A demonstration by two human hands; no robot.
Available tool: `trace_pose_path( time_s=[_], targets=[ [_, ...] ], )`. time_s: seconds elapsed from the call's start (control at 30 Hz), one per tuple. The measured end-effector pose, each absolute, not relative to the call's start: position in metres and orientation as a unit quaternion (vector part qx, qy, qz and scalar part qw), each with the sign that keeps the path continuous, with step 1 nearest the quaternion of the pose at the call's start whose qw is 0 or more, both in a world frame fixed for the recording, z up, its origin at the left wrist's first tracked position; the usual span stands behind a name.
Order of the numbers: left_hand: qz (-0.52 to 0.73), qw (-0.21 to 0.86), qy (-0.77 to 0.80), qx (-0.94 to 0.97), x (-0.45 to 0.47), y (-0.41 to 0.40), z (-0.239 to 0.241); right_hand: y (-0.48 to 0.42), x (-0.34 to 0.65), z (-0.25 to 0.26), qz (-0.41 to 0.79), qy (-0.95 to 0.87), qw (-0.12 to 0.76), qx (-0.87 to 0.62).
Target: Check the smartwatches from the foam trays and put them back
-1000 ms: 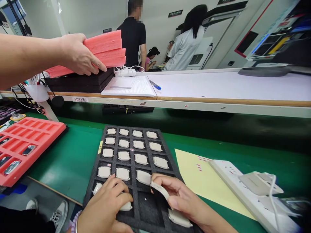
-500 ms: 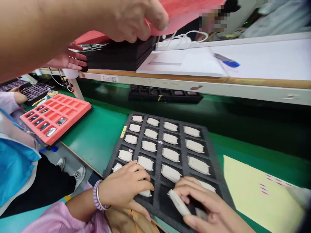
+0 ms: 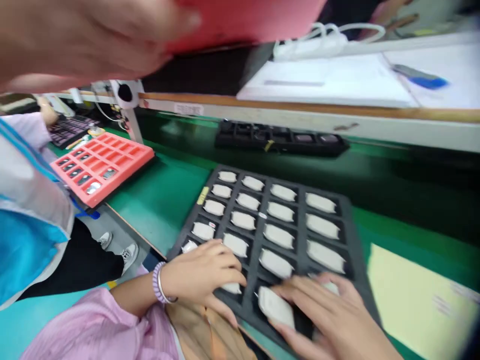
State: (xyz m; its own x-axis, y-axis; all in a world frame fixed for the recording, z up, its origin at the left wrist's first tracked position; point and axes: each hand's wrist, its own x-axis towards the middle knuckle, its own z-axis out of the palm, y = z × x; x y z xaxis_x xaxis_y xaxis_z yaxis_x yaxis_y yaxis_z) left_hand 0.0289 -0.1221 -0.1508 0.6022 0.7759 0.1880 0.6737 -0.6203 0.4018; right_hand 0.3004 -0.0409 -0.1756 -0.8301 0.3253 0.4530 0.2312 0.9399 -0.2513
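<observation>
A black foam tray (image 3: 247, 282) lies in front of me, its compartments holding several beige rounded casings (image 3: 279, 235). My right hand (image 3: 326, 307) is closed on one beige casing (image 3: 276, 306), thumb on the near side and fingers on the far side. That casing lies low over a front compartment; whether it touches the bottom I cannot tell. Across the tray's front left corner rests my left hand (image 3: 204, 272), open, with fingers stretched over the compartments and thumb towards the front edge. It partly covers casings there.
Another person's hand (image 3: 150, 30) holds a red tray (image 3: 243, 25) above the shelf (image 3: 281, 115). A red foam tray (image 3: 123, 172) with dark parts lies left, beside a co-worker's sleeve (image 3: 30, 132). Yellow paper (image 3: 420, 300) lies right; a blue cutter (image 3: 427, 80) is on the shelf.
The casing in my right hand has turned from edge-on to flatter and sits lower in the compartment. The other person's arm and red tray have shifted left in view.
</observation>
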Motion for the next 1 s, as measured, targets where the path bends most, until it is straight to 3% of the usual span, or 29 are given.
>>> trace_pose_path(
  time_s=[0.23,0.67,0.87,1.0],
  targets=[
    [0.204,0.179,0.417,0.867,0.027,-0.12,-0.15,-0.055,0.29,-0.144,0.125,-0.951,0.136,-0.248],
    [0.279,0.247,0.429,0.823,0.019,-0.121,-0.134,-0.102,0.285,-0.162,-0.008,-0.946,0.206,-0.252],
    [0.169,0.036,0.547,0.819,-0.036,-0.055,-0.124,-0.124,0.276,-0.187,-0.05,-0.916,0.282,-0.28],
    [0.061,0.015,0.582,0.811,-0.065,-0.013,-0.135,-0.128,0.277,-0.203,-0.054,-0.916,0.311,-0.246]
  ],
)
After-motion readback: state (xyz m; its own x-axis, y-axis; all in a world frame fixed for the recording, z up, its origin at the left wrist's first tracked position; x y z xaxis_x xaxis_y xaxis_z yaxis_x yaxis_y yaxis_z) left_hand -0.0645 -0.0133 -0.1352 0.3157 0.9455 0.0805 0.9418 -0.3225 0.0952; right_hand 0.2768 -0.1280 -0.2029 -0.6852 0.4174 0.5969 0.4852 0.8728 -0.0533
